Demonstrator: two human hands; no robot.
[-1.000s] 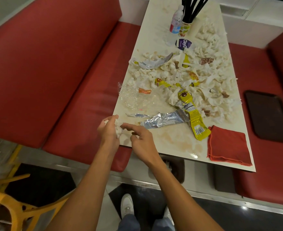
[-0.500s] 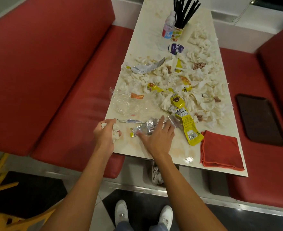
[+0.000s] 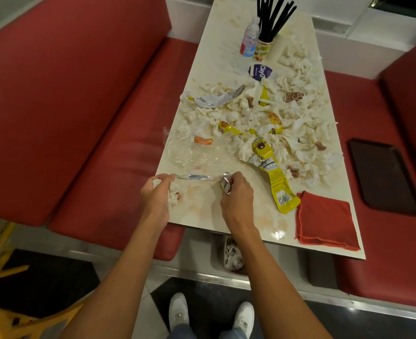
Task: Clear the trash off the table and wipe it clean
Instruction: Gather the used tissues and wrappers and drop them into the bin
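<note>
1. Left of the red cloth (image 3: 324, 218), the right hand (image 3: 236, 195) grips a silver wrapper (image 3: 225, 185); farther left, the left hand (image 3: 158, 195) clutches a tissue wad (image 3: 173, 196).
2. A foil strip (image 3: 194, 177) lies between them, lengthwise hand to hand.

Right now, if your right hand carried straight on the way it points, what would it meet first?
The right hand, gripping crumpled foil, points up the table. It likely meets the clear plastic wrap first, then the tissue pile; depth is unclear.

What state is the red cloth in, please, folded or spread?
Folded: the red cloth lies square, with stacked layer edges visible along its near side.
</note>
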